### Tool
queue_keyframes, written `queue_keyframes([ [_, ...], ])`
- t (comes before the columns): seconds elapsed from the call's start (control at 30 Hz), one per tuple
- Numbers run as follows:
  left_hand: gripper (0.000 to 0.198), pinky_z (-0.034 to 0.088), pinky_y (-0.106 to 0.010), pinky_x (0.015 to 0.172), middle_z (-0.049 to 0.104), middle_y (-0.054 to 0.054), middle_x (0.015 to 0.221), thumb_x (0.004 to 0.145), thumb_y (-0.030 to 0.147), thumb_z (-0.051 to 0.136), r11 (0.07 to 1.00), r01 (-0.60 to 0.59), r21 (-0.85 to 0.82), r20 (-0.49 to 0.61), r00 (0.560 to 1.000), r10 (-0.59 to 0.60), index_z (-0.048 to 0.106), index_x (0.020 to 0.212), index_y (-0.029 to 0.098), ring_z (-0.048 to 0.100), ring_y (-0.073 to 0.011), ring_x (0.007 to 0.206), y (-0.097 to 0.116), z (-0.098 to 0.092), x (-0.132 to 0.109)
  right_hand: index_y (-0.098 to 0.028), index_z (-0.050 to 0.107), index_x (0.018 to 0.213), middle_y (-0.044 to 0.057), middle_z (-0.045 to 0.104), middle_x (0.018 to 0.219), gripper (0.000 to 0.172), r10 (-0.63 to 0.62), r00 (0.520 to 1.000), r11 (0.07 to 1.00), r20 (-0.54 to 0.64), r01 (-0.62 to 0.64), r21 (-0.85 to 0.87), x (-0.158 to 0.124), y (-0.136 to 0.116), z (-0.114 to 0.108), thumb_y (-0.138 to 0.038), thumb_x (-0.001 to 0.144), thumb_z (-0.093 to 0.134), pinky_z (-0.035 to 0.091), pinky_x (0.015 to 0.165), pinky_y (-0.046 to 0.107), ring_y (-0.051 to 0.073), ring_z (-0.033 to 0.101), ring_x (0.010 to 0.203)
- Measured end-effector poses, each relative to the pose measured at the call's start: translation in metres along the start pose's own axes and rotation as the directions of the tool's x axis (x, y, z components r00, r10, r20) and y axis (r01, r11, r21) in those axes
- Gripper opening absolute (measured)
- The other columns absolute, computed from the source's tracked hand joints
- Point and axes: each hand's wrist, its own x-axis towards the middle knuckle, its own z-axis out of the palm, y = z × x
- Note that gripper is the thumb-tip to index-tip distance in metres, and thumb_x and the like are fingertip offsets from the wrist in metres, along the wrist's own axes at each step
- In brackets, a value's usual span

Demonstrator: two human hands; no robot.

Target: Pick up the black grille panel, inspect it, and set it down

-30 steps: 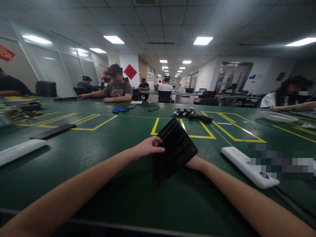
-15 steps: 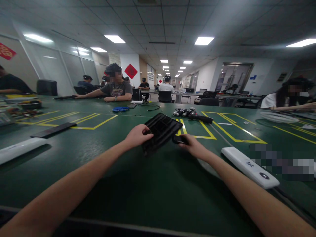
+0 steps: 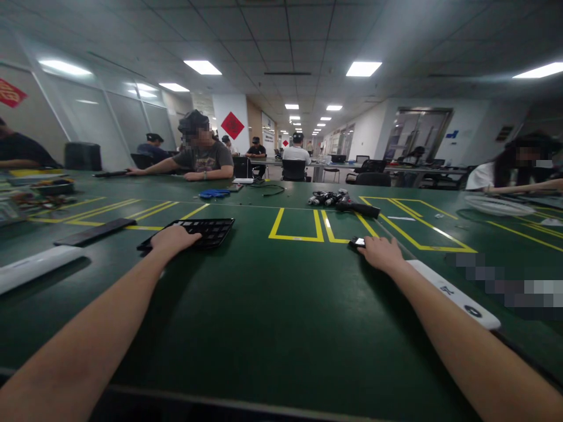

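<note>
The left grip [image 3: 176,239] held the tray [image 3: 216,234] below it, where an outward push risked jarring the bar [image 3: 97,232] just leftward, while the right grip [image 3: 380,253] clasped a black piece [image 3: 353,242] near the strip [image 3: 455,296], with counter [image 3: 264,316] room between the grips and the near edge [image 3: 197,398] well back from both.

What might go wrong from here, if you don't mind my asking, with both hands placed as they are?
The left hand holds the black gridded tray near one end, so the far end might tip or slip. The tray is also close to the dark flat bar, and could knock it. The right forearm runs close alongside the white device and might nudge it.
</note>
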Motion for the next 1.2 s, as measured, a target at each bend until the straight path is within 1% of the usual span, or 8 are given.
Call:
queue_keyframes([
  [0.1,0.037,0.045,-0.043,0.072,0.063,-0.014,0.081,0.070,0.048,0.054,0.970,0.110,0.216,0.032,0.992,-0.119,0.050,0.060,0.012,0.055,-0.0366,0.093,0.010,-0.008,-0.005,-0.012,0.054,0.107,0.017,0.056,0.115,0.044,0.001,1.000,0.999,0.013,-0.002,0.042,0.001,0.003,-0.001,-0.045,0.086,0.033,0.028,0.091,0.056,0.033,0.048,0.108],
  [0.2,0.032,0.046,-0.042,0.072,0.061,-0.023,0.098,0.080,0.033,0.039,0.971,-0.008,0.237,0.014,1.000,0.005,0.058,0.078,0.007,0.057,-0.0360,0.093,0.030,-0.010,-0.013,-0.011,0.051,0.114,0.019,0.050,0.123,0.056,0.011,0.999,0.997,-0.050,-0.007,0.080,-0.001,0.004,-0.006,-0.054,0.082,0.035,0.027,0.094,0.053,0.035,0.039,0.118],
  [0.33,0.036,0.043,-0.032,0.086,0.058,-0.012,0.112,0.083,0.018,0.028,0.947,-0.278,0.159,0.031,0.960,0.277,0.059,0.101,0.014,0.055,-0.0231,0.103,0.068,0.012,-0.034,-0.007,0.044,0.123,0.018,0.042,0.132,0.058,-0.023,0.972,0.994,-0.235,0.047,0.099,-0.012,-0.015,-0.019,-0.048,0.082,0.039,0.021,0.101,0.050,0.036,0.024,0.128],
  [0.5,0.036,0.043,-0.033,0.083,0.059,-0.011,0.105,0.083,0.018,0.029,0.802,-0.596,0.045,0.142,0.798,0.585,0.059,0.102,0.016,0.056,-0.0217,0.094,0.107,0.048,-0.067,-0.010,0.042,0.128,0.015,0.044,0.132,0.058,-0.318,0.914,0.907,-0.254,0.371,0.198,-0.041,-0.067,-0.031,-0.047,0.084,0.038,0.022,0.104,0.047,0.031,0.031,0.126],
  [0.63,0.033,0.042,-0.033,0.083,0.056,-0.012,0.104,0.084,0.022,0.032,0.804,-0.594,0.007,0.179,0.792,0.584,0.058,0.103,0.015,0.055,-0.0218,0.093,0.109,0.050,-0.072,-0.016,0.049,0.123,0.012,0.050,0.127,0.047,-0.503,0.843,0.793,-0.190,0.538,0.285,-0.059,-0.097,-0.027,-0.042,0.087,0.036,0.029,0.102,0.046,0.027,0.041,0.119],
  [0.77,0.038,0.038,-0.037,0.089,0.050,-0.015,0.115,0.084,0.031,0.038,0.784,-0.619,0.047,0.058,0.785,0.616,0.053,0.113,0.012,0.051,-0.0248,0.102,0.109,0.040,-0.083,-0.014,0.050,0.122,0.014,0.048,0.128,0.044,-0.524,0.836,0.759,-0.161,0.545,0.358,-0.061,-0.101,-0.024,-0.038,0.088,0.033,0.036,0.097,0.040,0.026,0.043,0.118],
  [1.0,0.062,0.027,-0.039,0.101,0.040,-0.014,0.136,0.082,0.058,0.033,0.567,-0.809,-0.154,0.240,0.526,0.816,0.047,0.124,0.015,0.036,-0.0264,0.125,0.127,0.043,-0.138,-0.010,0.052,0.120,0.016,0.051,0.123,0.044,-0.564,0.800,0.742,-0.205,0.600,0.299,-0.062,-0.102,-0.026,-0.034,0.089,0.032,0.034,0.097,0.038,0.026,0.045,0.114],
  [1.2,0.060,0.028,-0.038,0.100,0.044,-0.012,0.133,0.081,0.058,0.036,0.523,-0.830,-0.193,0.229,0.480,0.847,0.049,0.123,0.017,0.040,-0.0254,0.121,0.125,0.039,-0.142,-0.011,0.052,0.120,0.016,0.050,0.124,0.044,-0.561,0.804,0.744,-0.198,0.594,0.306,-0.069,-0.104,-0.032,-0.035,0.089,0.032,0.035,0.097,0.038,0.025,0.045,0.114],
])
